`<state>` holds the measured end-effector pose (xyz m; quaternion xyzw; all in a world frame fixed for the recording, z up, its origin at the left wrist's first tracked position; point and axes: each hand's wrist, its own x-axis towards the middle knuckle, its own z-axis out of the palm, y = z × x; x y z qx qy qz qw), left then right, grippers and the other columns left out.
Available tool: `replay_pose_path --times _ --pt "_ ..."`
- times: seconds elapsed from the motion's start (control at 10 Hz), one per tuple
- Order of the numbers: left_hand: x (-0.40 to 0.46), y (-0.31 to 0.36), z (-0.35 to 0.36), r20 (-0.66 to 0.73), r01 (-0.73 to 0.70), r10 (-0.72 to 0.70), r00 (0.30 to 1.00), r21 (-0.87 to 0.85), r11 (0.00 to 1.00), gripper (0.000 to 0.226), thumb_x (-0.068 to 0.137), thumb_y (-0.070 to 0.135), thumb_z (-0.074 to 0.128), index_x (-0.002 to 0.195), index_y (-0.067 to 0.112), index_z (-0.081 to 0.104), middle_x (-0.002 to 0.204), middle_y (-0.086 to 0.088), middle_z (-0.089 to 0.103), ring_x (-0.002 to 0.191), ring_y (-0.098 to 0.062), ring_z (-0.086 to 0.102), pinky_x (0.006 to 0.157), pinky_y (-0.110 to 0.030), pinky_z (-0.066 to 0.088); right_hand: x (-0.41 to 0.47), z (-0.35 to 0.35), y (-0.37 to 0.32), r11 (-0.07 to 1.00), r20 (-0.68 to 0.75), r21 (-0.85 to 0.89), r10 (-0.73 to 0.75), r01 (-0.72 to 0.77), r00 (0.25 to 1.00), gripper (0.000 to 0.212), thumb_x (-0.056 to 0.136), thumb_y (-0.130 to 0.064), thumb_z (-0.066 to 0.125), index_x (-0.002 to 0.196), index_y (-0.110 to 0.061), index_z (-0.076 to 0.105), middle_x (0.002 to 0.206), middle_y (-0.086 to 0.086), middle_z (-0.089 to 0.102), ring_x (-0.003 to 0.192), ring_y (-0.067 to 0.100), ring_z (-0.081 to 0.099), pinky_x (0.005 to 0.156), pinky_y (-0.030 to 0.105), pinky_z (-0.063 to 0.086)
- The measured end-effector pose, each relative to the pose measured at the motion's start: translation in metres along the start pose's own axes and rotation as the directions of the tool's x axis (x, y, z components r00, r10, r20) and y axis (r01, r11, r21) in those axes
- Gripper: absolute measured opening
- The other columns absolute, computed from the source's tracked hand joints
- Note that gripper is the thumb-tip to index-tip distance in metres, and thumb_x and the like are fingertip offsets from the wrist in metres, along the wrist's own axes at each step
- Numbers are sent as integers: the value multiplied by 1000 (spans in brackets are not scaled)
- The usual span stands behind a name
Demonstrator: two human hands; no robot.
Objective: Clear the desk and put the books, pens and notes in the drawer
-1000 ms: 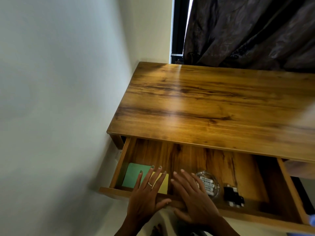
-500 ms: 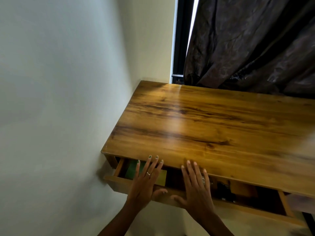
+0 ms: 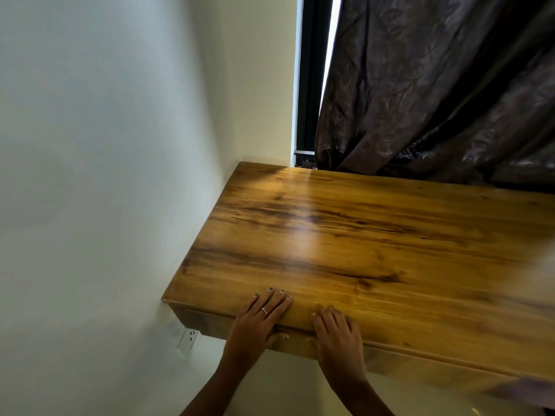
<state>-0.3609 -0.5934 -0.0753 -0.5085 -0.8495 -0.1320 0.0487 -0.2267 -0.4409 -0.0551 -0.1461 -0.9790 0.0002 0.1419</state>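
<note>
**Drawer shut, both hands flat on the desk edge**

The drawer [image 3: 300, 345] sat flush under the wooden desk [image 3: 375, 241], so the books, pens and notes weren't visible at all. The left hand [image 3: 258, 322] lay with straight fingers over the front edge, thumb against the drawer front, holding nothing. The right hand [image 3: 338, 334] rested just beside it, fingers relaxed, also holding nothing. A wall outlet [image 3: 188, 339] showed below the corner.

The closed drawer [image 3: 300, 340] is hiding its contents. The worktop [image 3: 390, 250] is running off the right edge, its right end blurring. Both forearms are leaving the bottom edge.
</note>
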Motion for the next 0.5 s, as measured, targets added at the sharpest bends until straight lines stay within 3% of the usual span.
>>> replay_pose_path --times 0.3,0.4,0.5 --pt "-1 2 0 -71 -9 8 997 -15 1000 65 87 55 50 142 24 38 148 2 40 137 -18 35 111 -39 25 -4 0 1 999 -56 25 -19 20 998 53 61 -33 83 104 -12 61 102 7 66 99 27 63 82 42 52" --pt "-4 12 -1 -139 16 -28 990 -93 996 61 87 51 51 139 21 42 144 1 45 136 -18 36 112 -42 27 -3 -9 0 999 -84 -13 -31 30 996 36 79 -44 57 104 -18 59 101 4 65 96 22 62 80 39 53" --pt "15 23 -11 -163 -20 -6 987 -155 988 53 87 47 50 133 20 47 137 -1 52 130 -19 44 107 -47 38 9 -25 7 1000 -68 23 -6 8 998 41 82 -49 37 100 -23 63 97 -1 65 90 17 62 74 34 53"
